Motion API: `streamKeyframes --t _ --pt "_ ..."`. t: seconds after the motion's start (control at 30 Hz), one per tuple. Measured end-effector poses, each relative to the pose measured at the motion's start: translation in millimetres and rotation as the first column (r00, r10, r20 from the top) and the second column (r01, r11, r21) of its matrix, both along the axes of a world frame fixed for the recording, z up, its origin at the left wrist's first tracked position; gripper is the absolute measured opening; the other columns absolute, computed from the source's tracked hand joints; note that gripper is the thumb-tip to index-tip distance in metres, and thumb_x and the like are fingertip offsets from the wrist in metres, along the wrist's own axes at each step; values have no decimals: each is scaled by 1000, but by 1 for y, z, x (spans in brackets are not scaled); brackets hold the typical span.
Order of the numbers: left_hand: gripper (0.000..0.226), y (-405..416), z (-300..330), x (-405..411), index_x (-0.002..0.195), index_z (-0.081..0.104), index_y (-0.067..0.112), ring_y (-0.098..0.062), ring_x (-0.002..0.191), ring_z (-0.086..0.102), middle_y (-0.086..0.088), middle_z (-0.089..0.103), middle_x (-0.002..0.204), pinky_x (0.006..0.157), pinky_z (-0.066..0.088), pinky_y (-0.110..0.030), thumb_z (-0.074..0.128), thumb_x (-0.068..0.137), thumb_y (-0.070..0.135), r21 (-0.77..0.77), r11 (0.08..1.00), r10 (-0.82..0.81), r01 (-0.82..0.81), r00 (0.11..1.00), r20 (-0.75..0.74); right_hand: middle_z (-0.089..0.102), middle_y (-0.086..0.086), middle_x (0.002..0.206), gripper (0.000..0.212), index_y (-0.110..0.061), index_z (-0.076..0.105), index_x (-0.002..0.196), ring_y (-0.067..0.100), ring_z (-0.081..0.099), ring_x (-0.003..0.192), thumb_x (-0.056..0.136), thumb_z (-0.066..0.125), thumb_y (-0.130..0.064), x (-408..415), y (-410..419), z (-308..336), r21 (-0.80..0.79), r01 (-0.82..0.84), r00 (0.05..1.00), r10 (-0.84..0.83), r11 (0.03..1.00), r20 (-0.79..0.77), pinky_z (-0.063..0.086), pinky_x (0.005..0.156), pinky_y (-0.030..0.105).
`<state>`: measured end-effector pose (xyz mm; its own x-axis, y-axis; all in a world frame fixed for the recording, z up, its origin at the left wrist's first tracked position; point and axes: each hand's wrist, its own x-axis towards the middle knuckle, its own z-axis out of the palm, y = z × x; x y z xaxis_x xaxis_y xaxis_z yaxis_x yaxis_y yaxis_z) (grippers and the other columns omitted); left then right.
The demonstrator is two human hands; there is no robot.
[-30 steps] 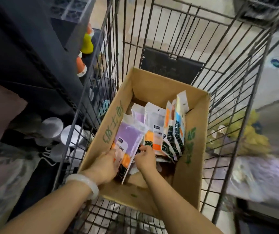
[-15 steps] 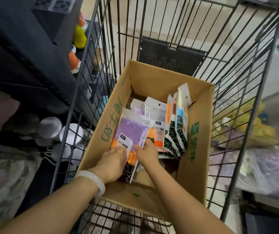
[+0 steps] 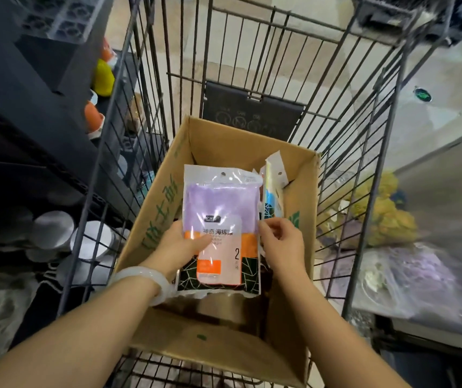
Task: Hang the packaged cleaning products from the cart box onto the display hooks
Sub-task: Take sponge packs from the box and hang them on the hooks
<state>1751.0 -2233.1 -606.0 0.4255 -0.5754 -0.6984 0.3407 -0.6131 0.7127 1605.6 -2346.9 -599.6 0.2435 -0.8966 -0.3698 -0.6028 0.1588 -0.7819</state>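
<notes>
White round containers [image 3: 53, 233] sit on the dark shelving [image 3: 14, 113] outside the wire cart [image 3: 252, 51]. Inside it, the left hand [image 3: 181, 247] (a pale bangle [image 3: 151, 281] on the wrist) grips a purple sponge-cloth packet [image 3: 221, 219] over the cardboard box [image 3: 291, 317]. The right hand [image 3: 283, 247] pinches the packet's right edge. More packets [image 3: 273, 186] stand inside the box by its right wall.
</notes>
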Motion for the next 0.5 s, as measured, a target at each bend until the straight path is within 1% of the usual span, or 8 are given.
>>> streamKeyframes --t 0.03,0.1,0.17,0.23,0.3,0.37,0.43,0.5 --pt "38 -3 -1 -1 123 53 3 -30 104 65 -16 66 116 96 49 -49 64 86 5 -4 1000 6 -6 1000 6 63 -10 78 6 -26 60 79 5 59 73 84 63 -25 -1 -3 -2 -45 33 999 -33 998 -10 44 58 15" --pt "38 -6 -6 -3 123 53 3 -28 102 65 -14 66 116 89 53 -45 63 86 3 4 1000 14 -14 1000 25 61 -6 90 10 -24 59 89 3 56 74 82 66 -25 -4 -6 -9 -103 61 997 -66 993 -43 39 59 13" --pt "32 -5 -10 -3 119 56 5 -17 90 67 -8 68 109 70 55 -27 62 87 3 14 1000 0 -1 998 70 52 -2 106 31 -19 56 107 6 53 86 80 68 -27 -5 -8 -16 -146 29 994 -44 989 -101 40 71 16" --pt "27 -4 -14 -2 114 59 6 -10 81 65 -7 69 104 60 49 -17 61 87 3 32 999 -6 2 994 105 47 2 120 54 -17 47 123 13 49 105 77 71 -32 -2 -11 -21 -113 -17 989 0 994 -148 44 85 27" --pt "25 -4 -18 0 112 58 5 -14 84 66 -8 69 105 61 48 -18 62 87 4 52 999 8 -15 992 124 42 5 136 74 -15 35 136 20 44 122 75 71 -38 4 -16 -25 5 -59 983 59 998 -174 43 98 38" --pt "26 -5 -20 2 112 57 3 -20 89 66 -11 69 107 67 51 -24 62 86 4 72 997 19 -29 991 133 40 7 143 81 -14 27 142 23 43 127 77 69 -39 9 -19 -27 123 -66 984 85 990 -157 42 102 41" --pt "28 -7 -22 2 113 57 3 -26 96 66 -13 68 110 79 54 -36 62 85 4 101 994 33 -47 991 132 49 7 136 68 -15 32 137 21 51 115 81 64 -36 11 -19 -28 167 -86 984 110 982 -140 45 92 36" --pt "31 -9 -23 2 114 56 3 -29 98 66 -14 68 111 85 53 -42 63 84 3 136 989 38 -58 989 140 55 7 128 54 -16 39 131 22 54 109 84 59 -33 11 -17 -29 153 -139 974 163 978 -156 45 86 34"
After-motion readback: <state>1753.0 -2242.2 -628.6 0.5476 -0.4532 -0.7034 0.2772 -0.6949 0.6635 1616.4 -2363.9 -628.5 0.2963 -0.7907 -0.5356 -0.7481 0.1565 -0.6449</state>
